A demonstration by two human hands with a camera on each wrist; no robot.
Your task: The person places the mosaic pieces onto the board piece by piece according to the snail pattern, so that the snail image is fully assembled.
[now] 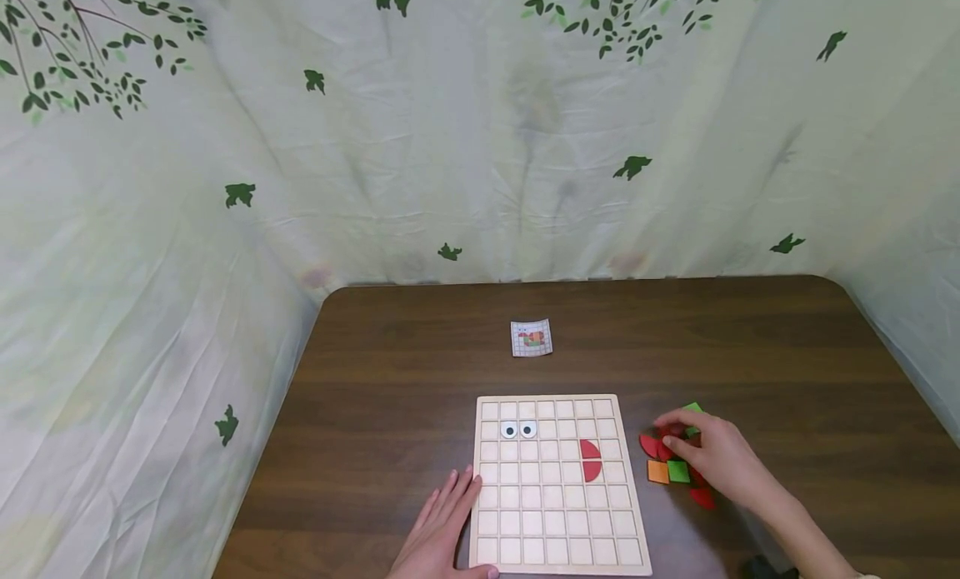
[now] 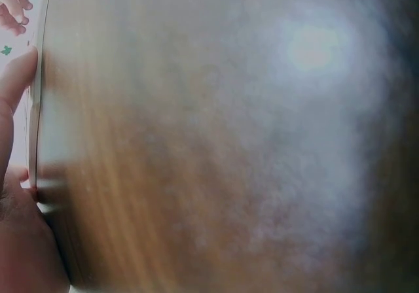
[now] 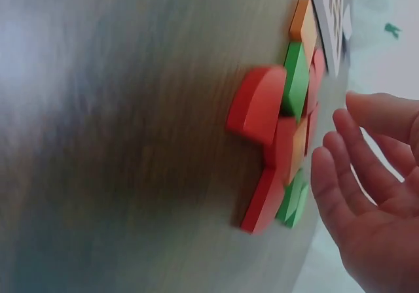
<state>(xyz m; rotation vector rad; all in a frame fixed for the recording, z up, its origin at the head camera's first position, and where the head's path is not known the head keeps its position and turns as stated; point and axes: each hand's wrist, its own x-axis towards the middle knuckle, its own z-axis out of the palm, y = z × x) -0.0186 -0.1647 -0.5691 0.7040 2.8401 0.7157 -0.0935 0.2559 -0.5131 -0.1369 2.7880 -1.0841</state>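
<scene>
My left hand lies with straight fingers along the left edge of a white gridded board, its thumb by the lower edge. Two eye pieces sit side by side near the board's top left. Toward its right side, two red quarter-round blocks fill cells one above the other. Over a small pile of blocks right of the board hovers my right hand, thumb and fingers apart with nothing visible between them. The pile has red rounded blocks, green blocks and orange blocks, partly hidden by the hand.
A small card with a coloured picture on a grid lies beyond the board. The brown wooden table reaches back to a pale curtain printed with leaves. A dark object shows at my right wrist.
</scene>
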